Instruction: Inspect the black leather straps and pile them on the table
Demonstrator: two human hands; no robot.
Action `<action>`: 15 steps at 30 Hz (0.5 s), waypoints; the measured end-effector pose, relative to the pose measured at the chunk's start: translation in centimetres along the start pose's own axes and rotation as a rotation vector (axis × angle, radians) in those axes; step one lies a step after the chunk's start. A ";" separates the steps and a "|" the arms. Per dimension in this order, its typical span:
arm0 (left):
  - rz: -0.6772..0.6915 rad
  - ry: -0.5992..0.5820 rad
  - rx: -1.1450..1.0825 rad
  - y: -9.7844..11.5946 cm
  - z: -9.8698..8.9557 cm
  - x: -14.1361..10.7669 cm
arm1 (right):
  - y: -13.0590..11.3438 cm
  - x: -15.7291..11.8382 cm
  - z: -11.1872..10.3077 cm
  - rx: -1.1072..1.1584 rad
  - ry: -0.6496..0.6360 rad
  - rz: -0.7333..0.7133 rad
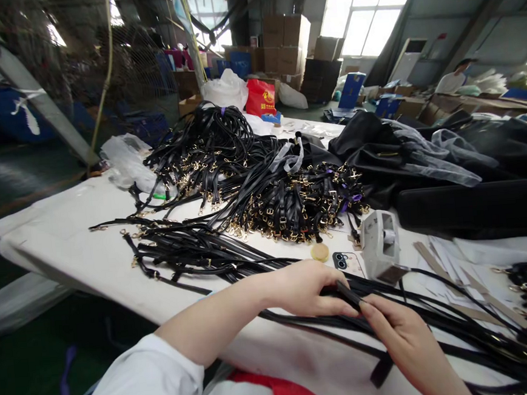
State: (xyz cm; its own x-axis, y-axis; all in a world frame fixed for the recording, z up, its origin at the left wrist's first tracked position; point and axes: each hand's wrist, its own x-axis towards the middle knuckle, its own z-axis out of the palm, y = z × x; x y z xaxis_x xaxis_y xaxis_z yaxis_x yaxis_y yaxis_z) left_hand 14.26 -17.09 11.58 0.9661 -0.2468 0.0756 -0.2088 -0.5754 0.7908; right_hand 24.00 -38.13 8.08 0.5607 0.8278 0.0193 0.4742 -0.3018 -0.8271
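My left hand (309, 288) and my right hand (396, 324) are close together over the near edge of the table. Both are closed on a narrow black strap (351, 294), the left with thumb and fingers, the right in a pinch. A flat black strap end (381, 371) hangs just below my right hand; I cannot tell whether it belongs to the held strap. Under both hands runs a bundle of long black straps (195, 251) lying across the table. Behind it sits a thick heap of black straps with gold buckles and clasps (287, 211).
On the white table (65, 231) are a phone (348, 264), a round yellowish thing (319, 253), a white device (380, 246) and paper strips (447, 274). Black bags (369, 143) are piled at back right. Another person (452, 79) is far off, near cardboard boxes (286, 46).
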 end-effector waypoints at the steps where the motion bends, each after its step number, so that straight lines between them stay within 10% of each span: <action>1: 0.005 0.008 0.007 0.0 0.2 0.1 | 0.0 0.1 0.2 0.020 -0.037 0.013; 15: -0.031 0.062 0.145 -1.0 0.4 -0.3 | -0.3 0.1 0.5 -0.011 -0.030 0.042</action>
State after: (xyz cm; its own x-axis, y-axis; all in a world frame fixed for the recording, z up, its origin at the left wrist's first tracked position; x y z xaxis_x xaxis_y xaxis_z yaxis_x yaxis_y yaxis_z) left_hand 14.16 -16.72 10.49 0.9791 -0.1807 0.0931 -0.1936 -0.6895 0.6980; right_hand 23.57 -37.77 8.04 0.5597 0.8281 -0.0318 0.4587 -0.3415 -0.8204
